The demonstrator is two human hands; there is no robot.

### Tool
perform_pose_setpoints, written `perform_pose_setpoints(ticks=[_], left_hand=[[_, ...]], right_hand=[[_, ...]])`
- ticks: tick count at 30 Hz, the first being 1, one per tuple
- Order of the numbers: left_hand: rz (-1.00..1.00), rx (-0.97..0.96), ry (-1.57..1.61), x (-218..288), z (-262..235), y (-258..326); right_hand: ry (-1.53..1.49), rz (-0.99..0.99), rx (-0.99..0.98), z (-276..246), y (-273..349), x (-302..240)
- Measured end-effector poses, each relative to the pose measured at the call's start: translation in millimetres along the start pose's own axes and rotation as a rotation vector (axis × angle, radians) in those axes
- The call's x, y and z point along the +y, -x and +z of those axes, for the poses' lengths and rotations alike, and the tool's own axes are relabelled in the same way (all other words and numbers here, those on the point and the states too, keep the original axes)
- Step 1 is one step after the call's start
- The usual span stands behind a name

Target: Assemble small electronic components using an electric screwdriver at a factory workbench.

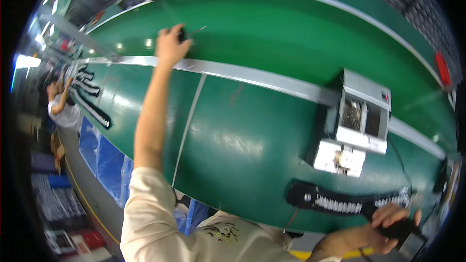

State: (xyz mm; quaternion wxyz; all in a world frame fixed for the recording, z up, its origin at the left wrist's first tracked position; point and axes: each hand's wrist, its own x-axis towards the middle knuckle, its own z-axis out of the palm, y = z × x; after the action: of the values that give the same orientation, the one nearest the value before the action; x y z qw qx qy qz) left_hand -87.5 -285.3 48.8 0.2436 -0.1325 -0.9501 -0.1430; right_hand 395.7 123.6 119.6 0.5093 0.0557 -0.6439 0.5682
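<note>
a small dark object is being gripped by the left hand, fingers and thumb bent around it, over the green belt at far left. at near right, a black object is being gripped by the right hand. just left of this hand, a black strip with white pieces is being supported by the green table, a grey box standing farther back.

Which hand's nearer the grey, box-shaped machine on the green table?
Right. The right hand is nearside of the machine, slightly to its right; the left hand is far to its left, over the bright green flat belt.
</note>
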Motion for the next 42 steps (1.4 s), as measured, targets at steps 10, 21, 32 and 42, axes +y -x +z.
perform_pose_setpoints(ticks=[10,21,32,42], left_hand=[[0.232,-0.103,-0.046,-23.6,-63.2,97.9],[0.848,-0.756,0.917,257.8,-122.3,236.7],[0.589,-0.908,1.268,257.7,-103.1,249.9],[-0.629,-1.359,2.314,226.0,-114.9,258.1]], right_hand=[[-0.196,0.110,-0.118,8.8,-7.5,0.1],[-0.058,0.187,-0.095,10.3,-10.6,-5.2],[0.001,0.198,-0.082,15.6,-14.7,-8.1],[-0.062,0.180,-0.083,13.2,-6.5,0.4]])
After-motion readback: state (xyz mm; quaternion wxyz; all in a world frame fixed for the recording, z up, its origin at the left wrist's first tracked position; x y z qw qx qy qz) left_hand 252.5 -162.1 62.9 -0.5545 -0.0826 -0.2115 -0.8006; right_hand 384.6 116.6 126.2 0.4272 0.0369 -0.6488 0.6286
